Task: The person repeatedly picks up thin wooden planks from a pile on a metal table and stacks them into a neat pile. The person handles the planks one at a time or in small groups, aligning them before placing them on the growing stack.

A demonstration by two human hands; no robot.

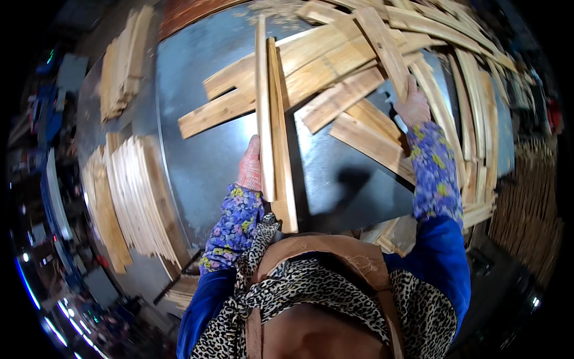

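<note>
My left hand (250,166), in a pale reddish work glove, is closed around the side of two long narrow wooden boards. One board (263,102) stands on edge; the second board (279,137) lies along its right side, and both point away from me. My gloved right hand (414,107) grips the near end of another wooden board (381,43), which slants away to the upper left over the pile. Its fingertips are partly hidden. Under and between my hands, several loose boards (326,60) lie crossed on the dark metal tabletop (203,161).
Stacked wooden strips (137,185) stand at the left, with another stack (125,66) farther off. Long boards (478,113) lie in rows along the right side. Wood shavings (276,11) gather at the far edge. A large pile of thin strips (526,209) is at the far right.
</note>
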